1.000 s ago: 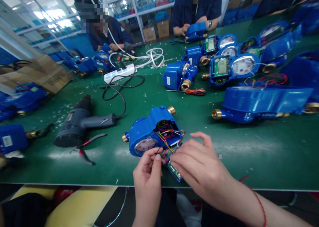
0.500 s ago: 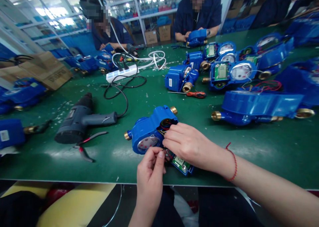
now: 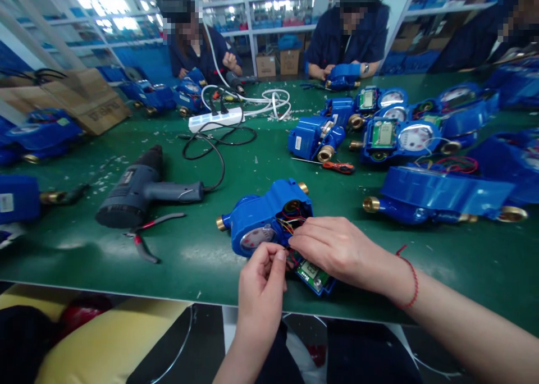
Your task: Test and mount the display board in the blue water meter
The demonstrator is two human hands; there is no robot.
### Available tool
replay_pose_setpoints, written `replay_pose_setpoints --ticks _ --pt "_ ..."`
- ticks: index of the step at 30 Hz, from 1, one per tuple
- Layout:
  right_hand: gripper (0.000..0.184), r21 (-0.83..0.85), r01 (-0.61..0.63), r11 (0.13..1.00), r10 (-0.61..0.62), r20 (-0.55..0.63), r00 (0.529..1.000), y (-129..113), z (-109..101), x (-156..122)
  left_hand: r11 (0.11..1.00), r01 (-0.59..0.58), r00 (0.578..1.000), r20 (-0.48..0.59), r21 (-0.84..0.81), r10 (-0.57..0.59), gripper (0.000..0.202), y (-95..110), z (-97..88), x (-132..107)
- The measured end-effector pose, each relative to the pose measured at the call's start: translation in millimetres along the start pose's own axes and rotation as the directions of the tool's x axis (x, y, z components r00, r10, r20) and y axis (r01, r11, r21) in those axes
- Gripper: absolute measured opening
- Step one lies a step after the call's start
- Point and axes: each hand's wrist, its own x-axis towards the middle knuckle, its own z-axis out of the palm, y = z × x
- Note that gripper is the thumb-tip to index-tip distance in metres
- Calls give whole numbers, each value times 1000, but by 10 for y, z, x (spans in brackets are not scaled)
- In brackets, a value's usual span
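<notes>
A blue water meter [image 3: 256, 213] with brass ends lies in front of me on the green bench, its round dial facing up. Thin coloured wires [image 3: 287, 225] run out of its open compartment towards a green circuit board [image 3: 309, 272] with a small display, set in a blue housing beside the meter. My left hand [image 3: 263, 274] is closed, thumb and forefinger pinching wires by the dial's near edge. Over the board, my right hand [image 3: 337, 246] is closed too, its fingertips together at the wires; what exactly they grip is hidden.
A grey heat gun [image 3: 143, 190] and red-and-grey pliers [image 3: 147, 238] lie to the left. Behind are a white power strip [image 3: 214, 120] and an orange-handled screwdriver [image 3: 337, 167]. Several blue meters [image 3: 400, 137] crowd the right. Co-workers [image 3: 345, 41] sit across the bench.
The whole view has shifted slightly, moving the bench rightward in the picture. Both my hands stay at the wires, with more wire showing now. The co-worker at the far left has raised a hand.
</notes>
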Motion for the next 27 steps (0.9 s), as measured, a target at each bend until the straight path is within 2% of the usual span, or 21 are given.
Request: replay_pose_setpoints --ticks 2,5,7,9,11,12,14,16,18,21,27 --pt "20 81 -32 996 35 -37 999 16 42 -10 1000 -3 1000 3 -4 3 26 0 11 -8" --pt "17 209 -103 972 137 -153 979 28 86 -26 1000 -7 1000 11 -9 8 25 -14 13 -20" --pt "14 278 -178 944 248 -242 938 26 49 -42 1000 -11 1000 13 -11 11 24 -35 -3 -24" --pt "12 335 -274 901 381 -312 870 16 -37 -65 1000 -15 1000 10 -8 16 24 -59 -29 -26" --pt "13 377 -349 858 475 -323 819 -3 -120 -91 1000 -20 1000 9 1 20 24 -74 -52 -29" --pt "13 387 -364 847 490 -304 817 -14 -144 -101 1000 -21 1000 6 2 21 24 -75 -58 -30" --pt "9 357 -343 869 440 -236 867 -39 -141 -105 1000 -25 1000 -4 1 25 24 -66 -58 -33" --pt "4 256 -283 924 328 -152 932 -59 -86 -79 999 -32 999 -24 3 32 24 -46 -47 -37" --pt "7 121 -239 964 249 -82 965 -69 -19 -29 999 -41 998 -39 16 41 24 -28 -35 -43" --pt "12 9 -200 980 200 -32 979 -73 23 51 998 -44 998 -35 38 45 22 -16 -27 -56" --pt "22 -117 -73 990 80 59 995 -79 -73 104 998 -50 998 -36 49 52 20 2 -8 -54"
